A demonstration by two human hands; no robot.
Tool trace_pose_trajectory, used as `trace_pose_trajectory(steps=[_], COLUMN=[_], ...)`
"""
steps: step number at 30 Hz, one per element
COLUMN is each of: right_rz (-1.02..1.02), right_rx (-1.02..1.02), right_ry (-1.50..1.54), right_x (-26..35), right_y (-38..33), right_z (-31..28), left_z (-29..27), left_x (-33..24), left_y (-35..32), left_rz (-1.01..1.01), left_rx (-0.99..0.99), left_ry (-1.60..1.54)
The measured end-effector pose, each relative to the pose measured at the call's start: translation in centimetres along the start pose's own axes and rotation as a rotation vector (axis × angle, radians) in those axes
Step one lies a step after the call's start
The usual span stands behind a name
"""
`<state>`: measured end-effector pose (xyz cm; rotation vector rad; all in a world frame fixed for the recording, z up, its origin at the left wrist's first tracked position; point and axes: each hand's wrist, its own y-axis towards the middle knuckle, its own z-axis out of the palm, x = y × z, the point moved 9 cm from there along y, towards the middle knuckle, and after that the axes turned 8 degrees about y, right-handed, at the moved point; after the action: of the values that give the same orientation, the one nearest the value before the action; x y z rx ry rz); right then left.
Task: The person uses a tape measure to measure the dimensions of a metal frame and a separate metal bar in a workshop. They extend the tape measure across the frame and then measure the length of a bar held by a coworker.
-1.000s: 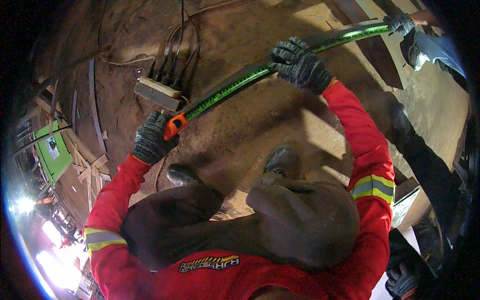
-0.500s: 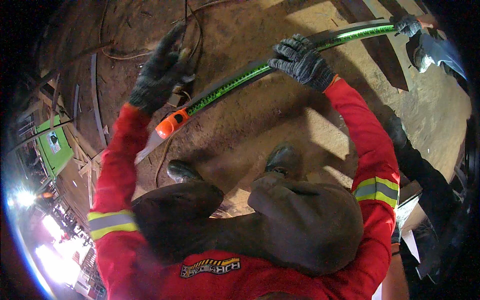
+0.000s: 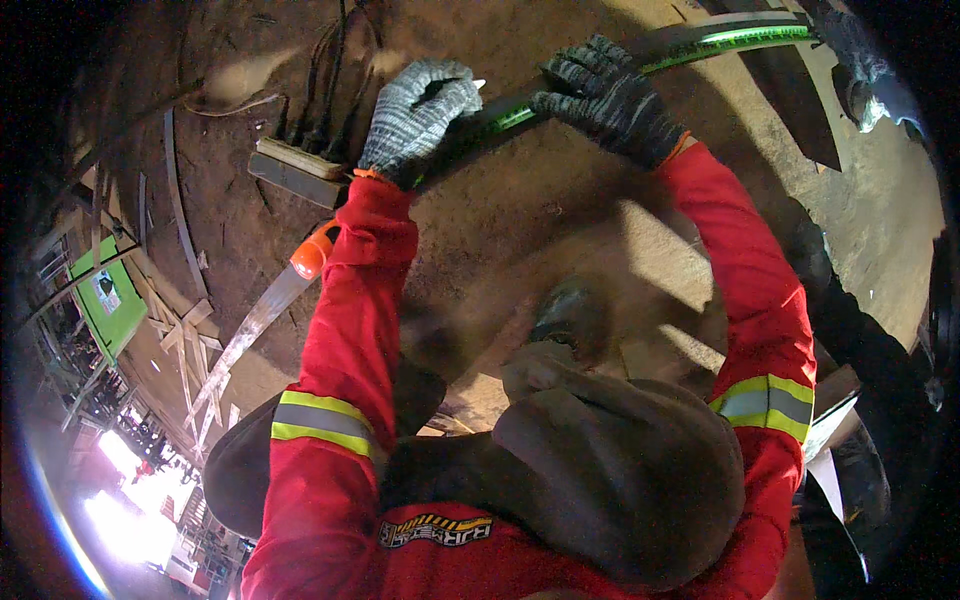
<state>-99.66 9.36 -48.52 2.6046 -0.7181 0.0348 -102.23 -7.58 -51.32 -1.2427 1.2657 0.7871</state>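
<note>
My left grip (image 3: 420, 112) pinches white stick (image 3: 480, 84); green tape (image 3: 516, 117), eight-to-two-o'clock axis, lies four o'clock from stick; right grip (image 3: 612, 105) spread over tape, clasping nothing visible.

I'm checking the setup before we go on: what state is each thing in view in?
Green tape blade: pulled out, running along the metal strip.
Orange tape case: partly hidden by the left sleeve.
Metal strip: extends past the case.
Left hand: gloved, closed on a small white-tipped piece.
Right hand: gloved, laid across the blade; grip unclear.
Block: on the ground.
</note>
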Motion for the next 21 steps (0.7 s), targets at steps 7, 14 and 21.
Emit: trace_pose_trajectory(steps=[7,14,21], right_rz=[0.007,-0.029,-0.031], right_rx=[-0.053,-0.072,-0.073], right_ry=[0.048,0.102,0.126], right_x=[-0.1,0.3,0.3], right_y=[-0.2,0.1,0.9], right_z=[-0.2,-1.0,-1.3], left_z=[1.8,2.4,2.5], left_x=[1.3,3.3,2.2], left_y=[0.8,1.6,1.2], left_rz=[-0.054,0.121,0.417], left_rx=[0.152,0.217,0.127], left_ry=[0.347,0.801,0.877])
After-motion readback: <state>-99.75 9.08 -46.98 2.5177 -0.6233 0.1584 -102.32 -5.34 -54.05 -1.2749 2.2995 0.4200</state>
